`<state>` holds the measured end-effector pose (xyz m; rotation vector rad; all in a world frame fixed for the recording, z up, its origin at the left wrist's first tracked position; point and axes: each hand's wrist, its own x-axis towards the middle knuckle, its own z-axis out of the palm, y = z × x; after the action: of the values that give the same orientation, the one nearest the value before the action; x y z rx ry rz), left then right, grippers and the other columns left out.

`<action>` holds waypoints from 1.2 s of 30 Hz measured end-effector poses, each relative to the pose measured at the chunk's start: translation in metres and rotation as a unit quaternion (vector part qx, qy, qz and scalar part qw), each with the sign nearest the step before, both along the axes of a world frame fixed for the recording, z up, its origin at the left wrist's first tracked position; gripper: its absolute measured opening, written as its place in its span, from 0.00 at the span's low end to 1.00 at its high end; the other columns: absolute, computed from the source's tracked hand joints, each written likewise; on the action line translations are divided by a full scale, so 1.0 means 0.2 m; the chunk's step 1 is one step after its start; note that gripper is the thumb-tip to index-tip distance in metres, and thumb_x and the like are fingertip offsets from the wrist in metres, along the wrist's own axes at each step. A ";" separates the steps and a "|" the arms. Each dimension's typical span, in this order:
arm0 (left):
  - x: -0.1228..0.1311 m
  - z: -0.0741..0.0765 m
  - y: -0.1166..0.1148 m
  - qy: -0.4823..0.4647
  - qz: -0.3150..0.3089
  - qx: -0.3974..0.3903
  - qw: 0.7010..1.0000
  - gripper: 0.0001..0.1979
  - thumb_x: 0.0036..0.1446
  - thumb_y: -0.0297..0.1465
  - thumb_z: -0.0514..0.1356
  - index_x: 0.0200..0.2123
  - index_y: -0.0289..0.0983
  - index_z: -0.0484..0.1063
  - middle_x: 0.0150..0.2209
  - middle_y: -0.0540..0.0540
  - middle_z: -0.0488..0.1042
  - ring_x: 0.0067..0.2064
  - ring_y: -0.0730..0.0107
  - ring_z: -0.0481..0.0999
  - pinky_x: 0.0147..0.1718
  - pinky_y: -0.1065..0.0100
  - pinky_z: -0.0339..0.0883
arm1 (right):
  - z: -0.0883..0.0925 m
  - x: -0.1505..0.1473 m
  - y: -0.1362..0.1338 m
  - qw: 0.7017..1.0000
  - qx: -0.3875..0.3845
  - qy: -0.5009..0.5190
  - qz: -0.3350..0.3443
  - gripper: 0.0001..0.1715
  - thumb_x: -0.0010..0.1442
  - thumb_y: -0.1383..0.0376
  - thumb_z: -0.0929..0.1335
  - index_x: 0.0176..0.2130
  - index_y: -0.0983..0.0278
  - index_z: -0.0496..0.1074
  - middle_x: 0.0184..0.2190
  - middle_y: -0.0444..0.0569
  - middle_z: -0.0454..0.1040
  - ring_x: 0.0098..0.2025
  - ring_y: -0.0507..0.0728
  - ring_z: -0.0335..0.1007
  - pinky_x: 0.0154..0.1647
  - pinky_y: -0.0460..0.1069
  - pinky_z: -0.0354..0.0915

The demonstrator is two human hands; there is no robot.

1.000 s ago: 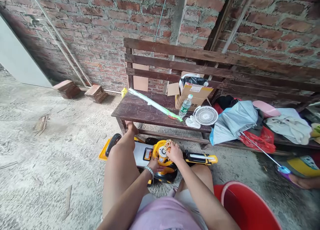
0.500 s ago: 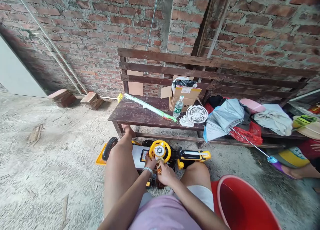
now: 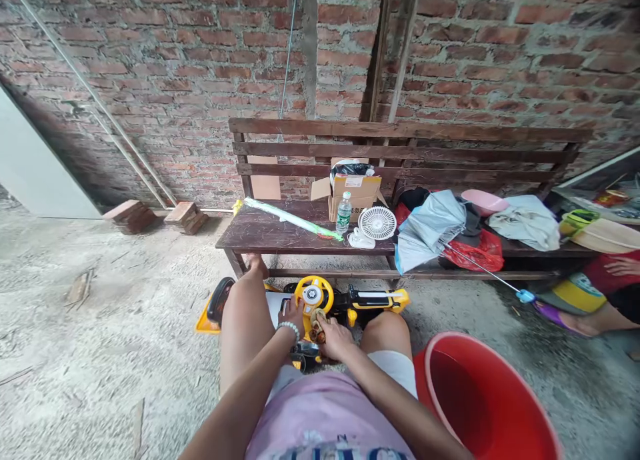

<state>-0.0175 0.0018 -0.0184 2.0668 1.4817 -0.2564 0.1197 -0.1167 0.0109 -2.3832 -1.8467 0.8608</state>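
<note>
Both hands meet just below the yellow steering wheel [image 3: 313, 294] of the ride-on toy car [image 3: 300, 310] between the knees. The right hand [image 3: 335, 335] has its fingers closed on a small brownish object [image 3: 317, 329]; the left hand [image 3: 294, 315] touches it, grip unclear. What the object is stays hard to make out, and the car's body is largely hidden by the legs.

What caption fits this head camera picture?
Both hands, left hand and right hand, hold a small toy by the yellow ride-on car.
</note>
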 end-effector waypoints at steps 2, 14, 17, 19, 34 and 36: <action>0.00 0.00 -0.01 0.014 -0.007 0.007 1.000 0.60 0.44 0.28 0.70 0.79 0.38 0.50 0.83 0.34 0.32 0.82 0.42 0.36 0.76 0.38 0.40 | 0.01 0.01 -0.03 1.000 0.017 0.019 -0.009 0.50 0.59 0.60 0.74 0.75 0.52 0.61 0.65 0.58 0.72 0.59 0.68 0.78 0.57 0.55 0.69; 0.01 0.09 -0.13 -0.008 -0.044 0.011 0.999 0.57 0.47 0.28 0.70 0.79 0.37 0.52 0.82 0.35 0.35 0.83 0.43 0.32 0.78 0.38 0.34 | 0.25 0.33 0.06 0.963 0.234 -0.026 -0.133 0.47 0.62 0.64 0.72 0.76 0.56 0.60 0.73 0.55 0.61 0.71 0.67 0.62 0.71 0.57 0.62; 0.07 0.10 -0.13 0.009 -0.052 0.004 0.999 0.55 0.47 0.26 0.69 0.78 0.32 0.54 0.81 0.30 0.38 0.82 0.42 0.35 0.78 0.40 0.39 | 0.19 0.48 0.05 0.954 0.217 -0.023 -0.206 0.42 0.66 0.62 0.69 0.75 0.57 0.62 0.71 0.56 0.64 0.70 0.66 0.65 0.69 0.56 0.63; 0.12 0.10 -0.14 0.020 -0.066 0.008 0.998 0.56 0.45 0.24 0.69 0.78 0.29 0.54 0.80 0.26 0.40 0.82 0.39 0.37 0.77 0.41 0.43 | 0.14 0.56 0.02 0.944 0.200 -0.009 -0.262 0.37 0.68 0.60 0.68 0.73 0.59 0.65 0.68 0.58 0.67 0.68 0.65 0.69 0.67 0.55 0.65; 0.12 0.13 -0.19 0.129 -0.131 0.026 0.983 0.48 0.60 0.24 0.61 0.81 0.38 0.48 0.82 0.33 0.41 0.82 0.47 0.37 0.78 0.50 0.44 | 0.01 0.55 0.29 0.953 0.189 0.027 -0.235 0.25 0.66 0.59 0.73 0.60 0.62 0.77 0.61 0.57 0.77 0.62 0.64 0.74 0.62 0.52 0.67; 0.12 0.14 -0.20 0.134 -0.135 0.032 0.981 0.48 0.60 0.25 0.61 0.80 0.38 0.49 0.82 0.33 0.42 0.82 0.45 0.37 0.77 0.49 0.46 | 0.01 0.60 0.29 0.952 0.177 0.056 -0.245 0.23 0.68 0.58 0.72 0.59 0.62 0.77 0.58 0.56 0.79 0.59 0.62 0.76 0.58 0.50 0.68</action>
<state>0.0064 -0.0372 0.0100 2.3586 1.3687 -0.6221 0.2395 -0.0582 0.0122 -2.3350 -1.1582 0.5447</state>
